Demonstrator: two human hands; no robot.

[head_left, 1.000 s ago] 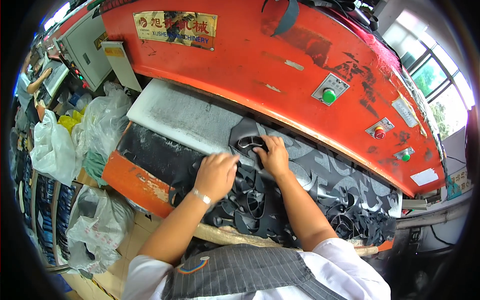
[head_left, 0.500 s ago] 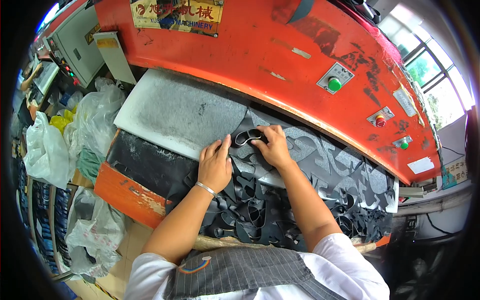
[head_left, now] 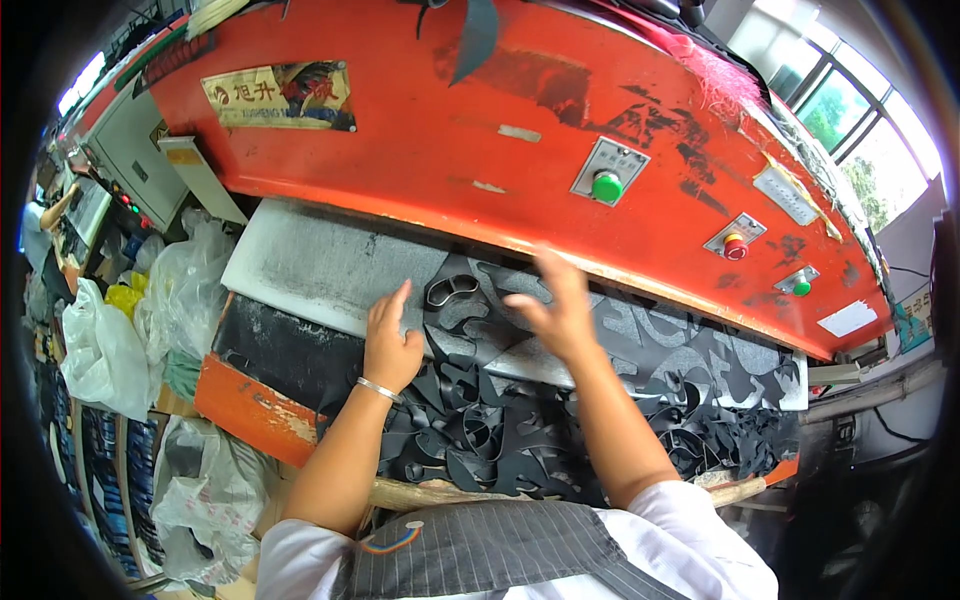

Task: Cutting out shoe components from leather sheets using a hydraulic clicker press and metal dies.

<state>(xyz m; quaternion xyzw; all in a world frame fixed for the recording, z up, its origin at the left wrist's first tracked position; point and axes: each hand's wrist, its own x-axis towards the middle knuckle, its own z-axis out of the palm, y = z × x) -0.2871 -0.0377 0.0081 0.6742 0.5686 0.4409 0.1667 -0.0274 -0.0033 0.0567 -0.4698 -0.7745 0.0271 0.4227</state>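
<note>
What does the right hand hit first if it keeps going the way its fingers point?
Probably the lower edge of the orange press head. The right hand, blurred, points up and away over the cut black sheet. Depth is unclear; it may pass under.

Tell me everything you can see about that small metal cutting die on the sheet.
The cutting die is a small open ring of dark metal strip, bean-shaped, lying flat on the dark sheet just below the orange press head. The left hand rests beside it; whether a fingertip touches it is unclear. The blurred right hand is apart from it.
</note>
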